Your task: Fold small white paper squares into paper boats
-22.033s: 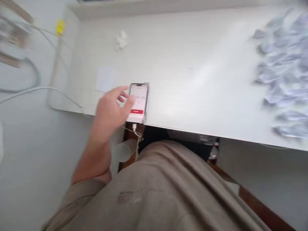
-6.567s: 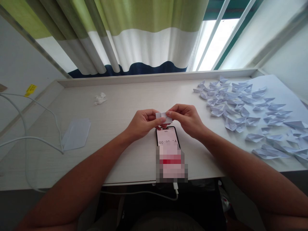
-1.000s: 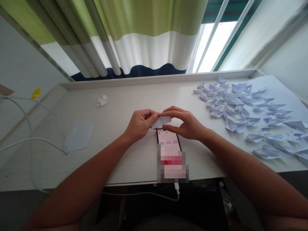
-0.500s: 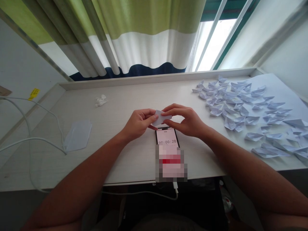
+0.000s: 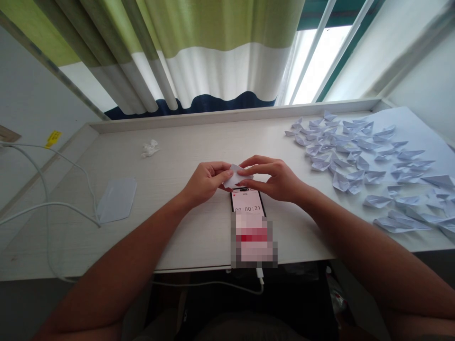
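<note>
A small folded piece of white paper (image 5: 234, 175) is held in the air between my two hands, just above the top end of a phone (image 5: 248, 202). My left hand (image 5: 208, 181) pinches its left side, thumb in front and fingers behind. On the right side, my right hand (image 5: 272, 177) grips the paper between thumb and fingertips. The phone lies on the white desk (image 5: 192, 237) and shows a running timer; its lower part is blurred out. Many folded paper boats (image 5: 355, 147) are spread over the right of the desk.
Flat white paper sheets (image 5: 117, 200) lie at the left, beside white cables (image 5: 46, 203). A crumpled tissue (image 5: 150, 148) sits further back. A charging plug (image 5: 260, 274) hangs from the phone at the front edge. Curtains (image 5: 220, 47) hang behind the desk's raised back rim (image 5: 213, 117).
Both hands stay almost in place on the paper, with the right fingers shifted very slightly. The phone's timer has gone from 20 to 21 seconds.
</note>
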Demonstrator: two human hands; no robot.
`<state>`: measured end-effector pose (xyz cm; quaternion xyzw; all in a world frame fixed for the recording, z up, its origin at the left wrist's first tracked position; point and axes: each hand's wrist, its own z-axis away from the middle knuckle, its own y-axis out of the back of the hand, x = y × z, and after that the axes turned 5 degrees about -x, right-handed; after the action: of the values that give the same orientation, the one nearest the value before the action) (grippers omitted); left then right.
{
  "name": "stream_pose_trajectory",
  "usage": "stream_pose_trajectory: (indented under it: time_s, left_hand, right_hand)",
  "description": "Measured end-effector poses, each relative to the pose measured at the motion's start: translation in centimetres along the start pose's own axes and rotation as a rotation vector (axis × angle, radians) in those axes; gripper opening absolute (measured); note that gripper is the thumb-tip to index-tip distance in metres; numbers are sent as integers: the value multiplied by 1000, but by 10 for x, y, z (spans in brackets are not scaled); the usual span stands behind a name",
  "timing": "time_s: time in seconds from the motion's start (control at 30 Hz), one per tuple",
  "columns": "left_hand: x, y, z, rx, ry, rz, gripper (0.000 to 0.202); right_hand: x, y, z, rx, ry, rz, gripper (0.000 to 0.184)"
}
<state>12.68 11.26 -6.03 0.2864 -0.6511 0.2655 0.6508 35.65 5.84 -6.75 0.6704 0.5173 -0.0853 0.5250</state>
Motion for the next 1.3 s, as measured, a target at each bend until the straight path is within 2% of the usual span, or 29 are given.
stream_pose_trajectory:
  time_s: [0.17,0.3,0.53,0.77,1.3]
  left_hand:
    - [4,0,1,-96,22,37,36]
    - [2,0,1,-120,-2,83,46]
    - [4,1,1,-175,-17,104,46]
    - [-3,1,1,-167,-28,107,53]
    - [3,-2,2,-144,3,91,51]
  right_hand:
    - [1,1,0,55,14,34,16]
    - [1,3,0,41,-30,31,17]
    - [-6,5,-1,26,-61,-71,24]
    - [-8,4,-2,29,-191,-282,27]
    - [-6,1,-2,56,-185,-248,29]
